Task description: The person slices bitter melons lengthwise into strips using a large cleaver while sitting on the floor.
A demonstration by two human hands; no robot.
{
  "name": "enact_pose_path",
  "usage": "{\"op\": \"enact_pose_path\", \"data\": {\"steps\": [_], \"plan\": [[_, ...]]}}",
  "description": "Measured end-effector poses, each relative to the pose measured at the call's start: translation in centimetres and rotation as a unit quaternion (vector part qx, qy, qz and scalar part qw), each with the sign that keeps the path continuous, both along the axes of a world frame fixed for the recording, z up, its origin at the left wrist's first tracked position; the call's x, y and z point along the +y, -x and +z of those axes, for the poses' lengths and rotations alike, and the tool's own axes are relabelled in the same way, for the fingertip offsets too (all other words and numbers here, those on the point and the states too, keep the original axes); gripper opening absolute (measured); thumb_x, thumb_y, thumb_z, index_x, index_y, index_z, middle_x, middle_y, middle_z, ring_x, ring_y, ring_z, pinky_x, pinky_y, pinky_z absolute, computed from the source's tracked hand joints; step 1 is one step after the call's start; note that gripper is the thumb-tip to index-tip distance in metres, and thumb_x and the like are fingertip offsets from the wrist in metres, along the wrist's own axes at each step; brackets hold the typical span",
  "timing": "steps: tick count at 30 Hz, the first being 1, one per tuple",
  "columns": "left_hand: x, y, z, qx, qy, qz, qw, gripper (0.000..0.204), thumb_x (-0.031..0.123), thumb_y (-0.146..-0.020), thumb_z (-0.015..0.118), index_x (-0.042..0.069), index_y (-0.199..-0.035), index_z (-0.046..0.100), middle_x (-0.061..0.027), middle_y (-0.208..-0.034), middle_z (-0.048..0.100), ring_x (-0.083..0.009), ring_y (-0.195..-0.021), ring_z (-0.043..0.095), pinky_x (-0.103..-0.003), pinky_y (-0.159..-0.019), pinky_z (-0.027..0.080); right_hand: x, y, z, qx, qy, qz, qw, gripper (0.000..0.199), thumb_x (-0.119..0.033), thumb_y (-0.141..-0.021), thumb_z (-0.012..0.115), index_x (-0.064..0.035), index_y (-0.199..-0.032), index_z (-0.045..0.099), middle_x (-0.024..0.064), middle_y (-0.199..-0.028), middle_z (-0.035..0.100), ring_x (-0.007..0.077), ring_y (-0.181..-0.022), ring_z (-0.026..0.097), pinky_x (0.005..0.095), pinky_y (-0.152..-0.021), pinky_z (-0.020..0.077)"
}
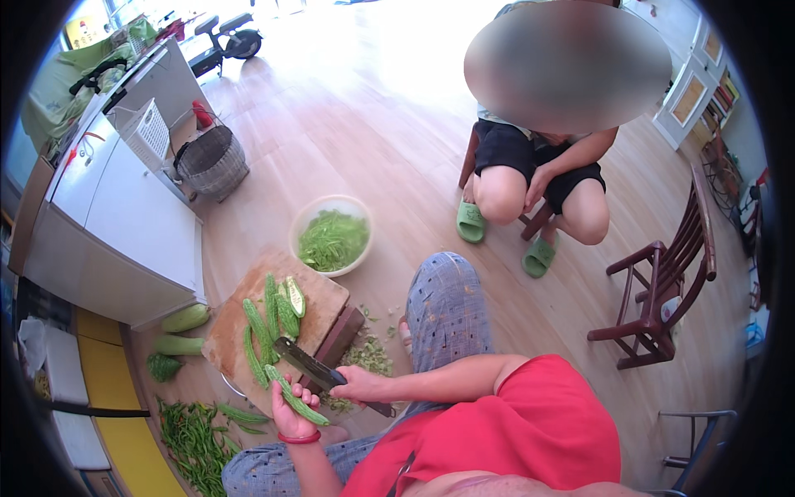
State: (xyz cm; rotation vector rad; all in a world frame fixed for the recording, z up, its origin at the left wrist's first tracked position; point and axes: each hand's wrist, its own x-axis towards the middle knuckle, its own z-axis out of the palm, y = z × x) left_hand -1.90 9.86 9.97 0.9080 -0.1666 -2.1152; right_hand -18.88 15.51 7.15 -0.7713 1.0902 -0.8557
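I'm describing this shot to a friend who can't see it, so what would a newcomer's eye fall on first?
Probably the bright red top at lower centre, whose wearer holds a dark-bladed knife in the right hand and a bumpy green gourd in the left hand. Next, the wooden board just beyond the hands, bearing more gourds. Then the pale bowl of green pieces beyond the board.

Gourds (259, 327) lie on the chopping board (228, 335), a bowl (331, 203) behind it.

Ridged green gourds (271, 305) on wooden board (224, 336)
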Motion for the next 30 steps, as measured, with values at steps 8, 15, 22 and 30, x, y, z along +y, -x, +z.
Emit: {"op": "enact_pose_path", "data": {"steps": [8,15,22,30], "plan": [[-0.4,0.2,-0.2,-0.005,0.007,0.005,1.0,0.031,0.039,-0.089,0.042,0.011,-0.096,0.054,-0.0021,-0.062,0.049,-0.0163,-0.051,0.047,-0.031,-0.048,0.038,0.6,0.2,0.9,-0.018,-0.012,0.006,1.0,0.021,-0.017,-0.074,0.059,-0.0039,-0.081,0.043,0.0027,-0.054,0.045,0.0105,-0.037,0.042,0.026,-0.032,0.0344],[-0.8,0.3,-0.1,-0.007,0.006,0.012,1.0,0.031,0.038,-0.089,0.041,0.011,-0.097,0.055,-0.0025,-0.062,0.05,-0.0163,-0.051,0.047,-0.031,-0.048,0.038,0.6,0.4,0.9,-0.017,-0.019,0.011,1.0,0.019,-0.016,-0.076,0.057,-0.0048,-0.084,0.044,0.001,-0.051,0.044,0.0096,-0.037,0.044,0.0246,-0.033,0.0363],[-1.2,0.7,0.2,-0.021,0.012,0.014,1.0,0.031,0.037,-0.09,0.041,0.009,-0.097,0.054,-0.0018,-0.062,0.049,-0.0161,-0.051,0.046,-0.031,-0.048,0.038,0.4,0.1,0.0,-0.016,-0.012,0.002,1.0,0.018,-0.015,-0.075,0.057,-0.0049,-0.083,0.044,0.0011,-0.051,0.044,0.01,-0.037,0.044,0.0245,-0.033,0.0363],[-1.3,0.6,-0.3,-0.007,0.017,-0.001,1.0,0.032,0.037,-0.09,0.04,0.009,-0.099,0.054,-0.0031,-0.064,0.049,-0.0174,-0.052,0.047,-0.031,-0.048,0.038,0.6,0.5,0.6,-0.029,-0.019,-0.001,0.999,0.018,-0.014,-0.075,0.057,-0.005,-0.081,0.042,0.0014,-0.052,0.044,0.0097,-0.037,0.044,0.0248,-0.033,0.0351]]}}
